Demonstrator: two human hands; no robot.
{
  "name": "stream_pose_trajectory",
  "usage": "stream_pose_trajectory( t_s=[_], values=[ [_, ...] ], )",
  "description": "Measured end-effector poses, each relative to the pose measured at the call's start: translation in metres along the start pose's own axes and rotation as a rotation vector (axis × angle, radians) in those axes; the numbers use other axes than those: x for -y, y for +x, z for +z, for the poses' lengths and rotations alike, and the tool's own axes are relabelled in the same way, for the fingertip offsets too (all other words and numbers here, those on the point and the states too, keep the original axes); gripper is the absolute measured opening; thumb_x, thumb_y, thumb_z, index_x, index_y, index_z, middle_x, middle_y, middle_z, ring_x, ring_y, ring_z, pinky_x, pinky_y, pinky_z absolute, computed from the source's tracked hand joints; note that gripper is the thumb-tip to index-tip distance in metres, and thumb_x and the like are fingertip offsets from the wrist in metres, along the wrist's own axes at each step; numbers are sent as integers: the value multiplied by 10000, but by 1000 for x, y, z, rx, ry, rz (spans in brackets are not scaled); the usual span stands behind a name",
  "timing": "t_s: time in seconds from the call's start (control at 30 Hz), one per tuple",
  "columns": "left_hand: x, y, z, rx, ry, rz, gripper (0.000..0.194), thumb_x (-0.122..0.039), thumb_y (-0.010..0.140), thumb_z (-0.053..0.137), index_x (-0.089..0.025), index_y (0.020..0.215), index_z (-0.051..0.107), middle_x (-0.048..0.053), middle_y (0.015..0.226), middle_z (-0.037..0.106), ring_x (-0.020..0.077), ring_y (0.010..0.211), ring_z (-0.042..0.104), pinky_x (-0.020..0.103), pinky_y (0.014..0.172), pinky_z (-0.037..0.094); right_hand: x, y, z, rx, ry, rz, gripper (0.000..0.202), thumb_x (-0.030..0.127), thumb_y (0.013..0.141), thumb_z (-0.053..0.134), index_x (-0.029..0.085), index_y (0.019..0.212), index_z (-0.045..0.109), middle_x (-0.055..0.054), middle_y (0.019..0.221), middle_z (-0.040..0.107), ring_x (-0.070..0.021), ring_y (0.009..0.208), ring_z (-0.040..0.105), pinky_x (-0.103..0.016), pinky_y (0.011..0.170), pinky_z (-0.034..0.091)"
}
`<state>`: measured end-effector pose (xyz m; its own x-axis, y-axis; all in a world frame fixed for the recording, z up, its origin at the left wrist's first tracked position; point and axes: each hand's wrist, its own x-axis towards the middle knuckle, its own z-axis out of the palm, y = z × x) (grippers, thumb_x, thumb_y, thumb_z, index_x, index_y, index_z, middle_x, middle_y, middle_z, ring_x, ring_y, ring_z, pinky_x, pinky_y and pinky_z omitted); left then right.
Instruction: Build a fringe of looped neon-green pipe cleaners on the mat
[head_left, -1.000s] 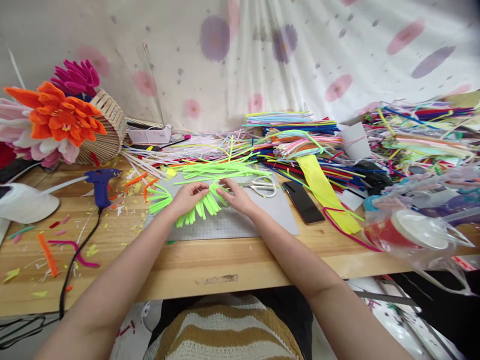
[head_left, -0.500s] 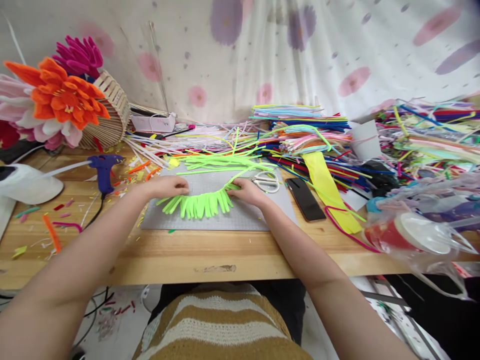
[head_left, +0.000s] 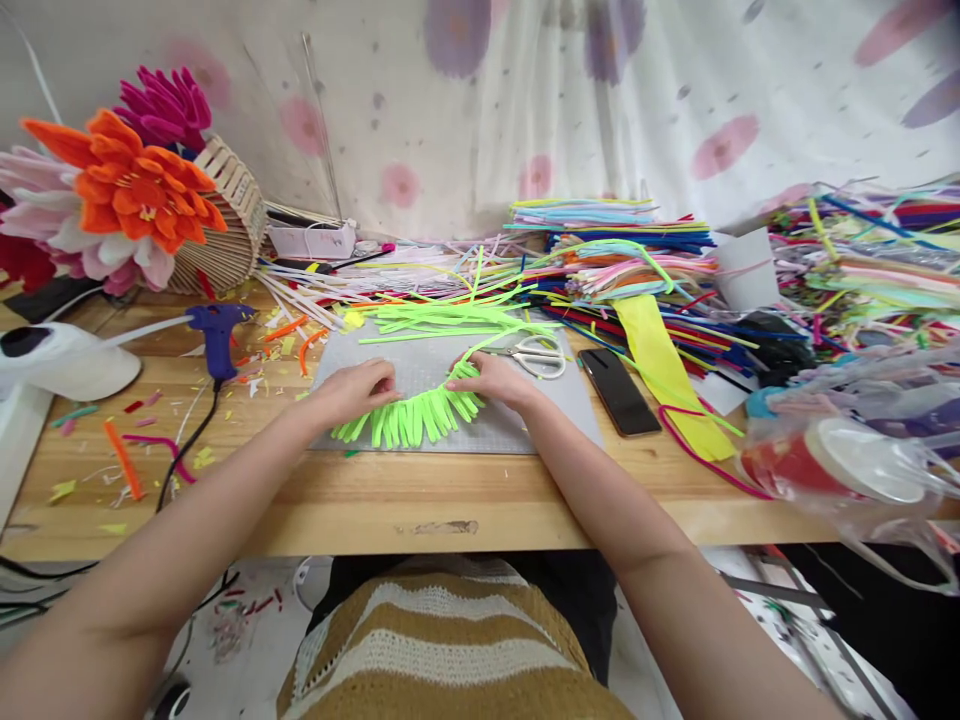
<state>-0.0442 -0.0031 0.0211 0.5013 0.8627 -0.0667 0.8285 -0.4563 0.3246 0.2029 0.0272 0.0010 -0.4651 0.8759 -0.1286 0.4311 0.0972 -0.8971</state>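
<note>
A curved lime-green pipe cleaner fringe [head_left: 409,422] hangs between my two hands, its many strips pointing toward me over the grey cutting mat [head_left: 510,434]. My left hand [head_left: 369,388] is closed on the fringe's left part, fingertips curled inward. At the right end, my right hand [head_left: 487,378] pinches the fringe where a single green stem rises out of it. Scissors with white handles [head_left: 541,356] lie on the mat just beyond my right hand. Loose lime-green pipe cleaners [head_left: 427,322] are spread across the mat's far side.
To the left are a purple glue gun [head_left: 217,345], scattered scraps and a basket [head_left: 232,215] of fuzzy flowers. On the right lie a phone [head_left: 619,392], a yellow strip [head_left: 664,375] and a bagged red cup [head_left: 795,465]. Bundles of coloured pipe cleaners [head_left: 622,240] line the back.
My left hand has moved right, closer to my right hand, and the fringe is bunched into a tighter curve. The camera view has shifted slightly.
</note>
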Motion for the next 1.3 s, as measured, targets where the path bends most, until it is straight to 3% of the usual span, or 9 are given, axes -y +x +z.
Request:
stream_pose_trajectory(
  t_s=[0.07,0.17,0.33,0.47,0.63,0.83,1.0,1.1,1.3],
  values=[
    [-6,0,5,-44,15,-32,295,-472,783,439,-196,869,495,31,891,558,137,730,503,236,595,324,-2,3,3,-15,-120,2,284,305,564,682,162,787,578,6,732,586,-115,668,513,-217,612,391],
    [-11,4,15,-29,51,-17,357,-527,771,440,-206,915,507,41,950,568,157,779,525,243,592,315,-3,7,9,-84,-138,-38,199,277,608,645,160,759,589,-4,760,597,-122,696,522,-232,656,398],
    [-13,10,26,-2,97,-19,378,-550,794,377,-202,764,521,5,688,571,132,598,481,245,528,242,4,6,10,-194,-22,-151,162,216,654,579,157,805,584,1,829,591,-111,753,526,-222,712,401],
    [-12,13,22,-108,81,12,376,-527,811,354,-194,695,483,3,650,530,129,582,443,244,527,232,13,-1,6,-98,36,-138,270,289,668,588,166,907,565,7,840,585,-99,732,515,-211,673,405],
    [-11,15,15,-62,-42,11,351,-527,806,354,-201,708,438,-24,597,446,118,534,385,233,512,242,24,-3,4,55,99,-19,420,320,589,672,173,960,541,38,664,561,-88,602,494,-197,565,389],
    [-9,13,15,-124,-148,-53,317,-512,771,422,-200,780,479,-28,648,508,108,538,404,233,539,286,22,2,8,-6,76,-46,260,187,577,619,148,830,573,62,589,479,-58,543,417,-174,520,339],
    [-12,23,7,9,-261,-43,319,-421,725,484,-217,965,529,-7,883,587,130,693,498,240,633,360,20,7,12,-48,144,-42,243,149,586,570,152,829,556,53,651,527,-62,576,452,-178,551,367],
    [-17,32,8,-50,-387,1,332,-448,790,372,-191,890,557,-8,812,571,133,720,494,235,633,363,23,13,14,-31,234,-60,270,165,581,604,149,847,555,48,684,544,-62,609,470,-177,576,383],
    [-20,33,22,-182,-385,-31,282,-454,736,486,-178,684,505,-43,618,476,104,586,411,222,538,297,18,26,18,67,418,-9,360,210,520,705,138,841,558,46,637,560,-65,551,483,-191,535,396]
  ],
)
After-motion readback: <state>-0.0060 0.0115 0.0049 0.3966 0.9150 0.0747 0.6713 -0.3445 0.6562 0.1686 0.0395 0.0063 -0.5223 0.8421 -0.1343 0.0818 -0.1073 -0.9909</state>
